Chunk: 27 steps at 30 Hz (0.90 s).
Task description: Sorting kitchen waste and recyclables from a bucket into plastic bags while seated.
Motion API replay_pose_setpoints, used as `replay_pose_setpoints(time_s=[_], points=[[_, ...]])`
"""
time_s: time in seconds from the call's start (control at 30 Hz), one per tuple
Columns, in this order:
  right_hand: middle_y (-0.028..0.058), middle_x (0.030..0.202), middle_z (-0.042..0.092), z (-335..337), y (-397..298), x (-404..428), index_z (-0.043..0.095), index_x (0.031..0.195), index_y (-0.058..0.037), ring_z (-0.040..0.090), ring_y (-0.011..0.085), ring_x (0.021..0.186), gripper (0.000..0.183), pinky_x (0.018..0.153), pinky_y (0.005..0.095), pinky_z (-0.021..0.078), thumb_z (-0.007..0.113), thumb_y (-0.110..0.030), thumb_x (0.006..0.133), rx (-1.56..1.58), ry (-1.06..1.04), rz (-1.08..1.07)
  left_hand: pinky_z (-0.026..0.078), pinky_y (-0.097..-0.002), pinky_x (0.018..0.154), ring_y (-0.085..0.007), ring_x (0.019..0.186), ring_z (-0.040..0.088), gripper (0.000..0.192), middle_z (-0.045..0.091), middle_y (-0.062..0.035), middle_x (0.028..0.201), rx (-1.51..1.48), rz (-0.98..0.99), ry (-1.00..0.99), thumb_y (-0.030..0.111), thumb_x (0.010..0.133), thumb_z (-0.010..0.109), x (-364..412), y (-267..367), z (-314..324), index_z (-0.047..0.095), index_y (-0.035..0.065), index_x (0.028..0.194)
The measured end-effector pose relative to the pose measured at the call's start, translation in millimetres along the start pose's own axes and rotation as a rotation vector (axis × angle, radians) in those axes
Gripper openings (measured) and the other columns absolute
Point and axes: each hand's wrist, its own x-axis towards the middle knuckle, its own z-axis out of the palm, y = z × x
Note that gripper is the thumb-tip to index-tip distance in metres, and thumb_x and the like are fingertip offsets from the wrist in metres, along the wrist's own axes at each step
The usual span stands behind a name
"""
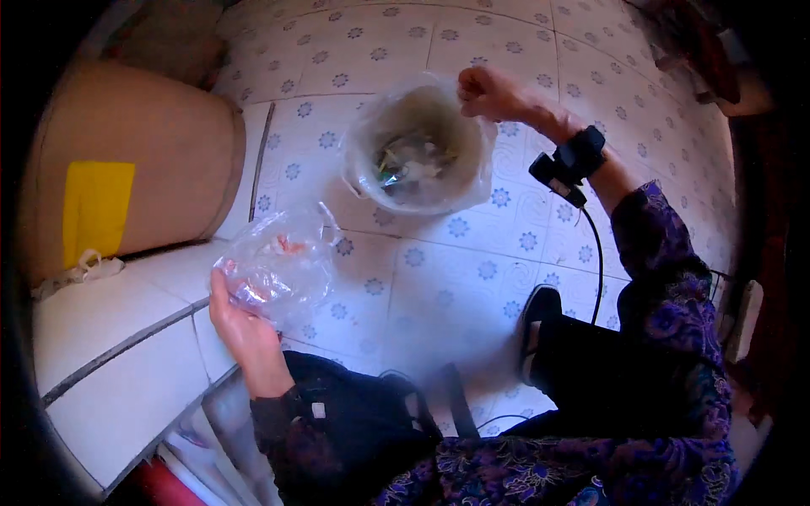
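A clear plastic bag (285, 269) with small reddish-orange bits inside hangs from my left hand (247, 338), whose fingers grip its near left edge. Beyond it, a waste bin (417, 205) with a translucent plastic liner (361, 174) stands on the floor. Mixed rubbish (417, 161), partly pale and partly green, lies at the bottom of the bin. My right hand (486, 95) is at the bin's far right rim with its fingers curled. Whether it pinches the liner or just hovers there cannot be told, as the fingers hide the spot.
A brown cardboard box (158, 171) with a yellow patch rests on a white tiled ledge (126, 316) at left. Patterned tiles (455, 265) cover the floor. From a black device (569, 164) on my right wrist, a cable (598, 253) runs down by my shoe (544, 303).
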Motion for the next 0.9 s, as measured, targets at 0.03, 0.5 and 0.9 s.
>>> replay_pose_setpoints(time_s=[0.03,0.5,0.9], points=[[0.0049,0.058,0.046,0,-5,-2,0.05,0.068,-0.0042,0.045,0.0146,0.053,0.017,0.048,0.0267,0.0403,0.064,-0.012,0.064,-0.005,0.003,0.003,0.042,-0.0284,0.068,-0.0162,0.082,0.051,0.022,0.053,-0.0051,0.09,-0.004,-0.003,-0.004,0.024,0.084,0.05,3,-2,2,0.054,0.0032,0.091],[0.0167,0.085,0.056,48,-67,3,0.05,0.099,-0.002,0.055,0.0286,0.077,0.027,0.072,0.0331,0.0462,0.057,-0.007,0.073,0.021,0.028,-0.302,0.037,-0.0205,0.059,-0.0078,0.075,0.046,0.017,0.05,0.0011,0.082,0.177,-0.064,-0.207,0.018,0.081,0.054,25,-30,8,0.053,0.0095,0.095],[0.0169,0.083,0.058,119,-113,1,0.05,0.092,-0.0028,0.058,0.0315,0.076,0.037,0.064,0.04,0.0458,0.063,-0.028,0.067,-0.529,-0.039,-0.413,0.029,-0.0174,0.046,-0.004,0.056,0.041,0.019,0.046,0.0042,0.067,0.223,-0.168,-0.328,0.016,0.082,0.053,19,-33,18,0.054,0.0097,0.099]])
